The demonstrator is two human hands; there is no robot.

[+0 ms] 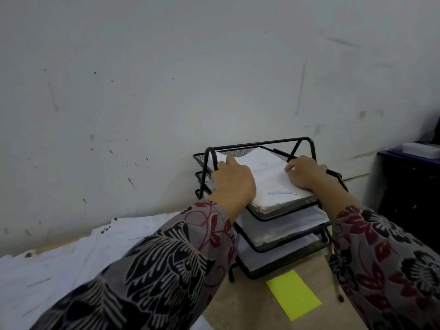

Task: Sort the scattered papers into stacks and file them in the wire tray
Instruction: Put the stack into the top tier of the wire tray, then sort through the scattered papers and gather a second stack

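Note:
A black three-tier wire tray (302, 141) stands against the wall. Its top tier holds a thick stack of white papers (269, 177) with blue stamped text near the front edge. My left hand (232, 181) rests on the stack's left side, fingers spread and pointing toward the wall. On the stack's right edge lies my right hand (306, 172), fingers curled down against the paper and the tray's side rail. The middle tier (281, 225) and bottom tier (273, 258) also hold white paper. Loose white sheets (71, 258) lie scattered on the table at the left.
A yellow sticky note (294, 297) lies on the tan tabletop in front of the tray. A dark cabinet (409, 186) stands at the right with a flat white item on top. The marked white wall runs close behind the tray.

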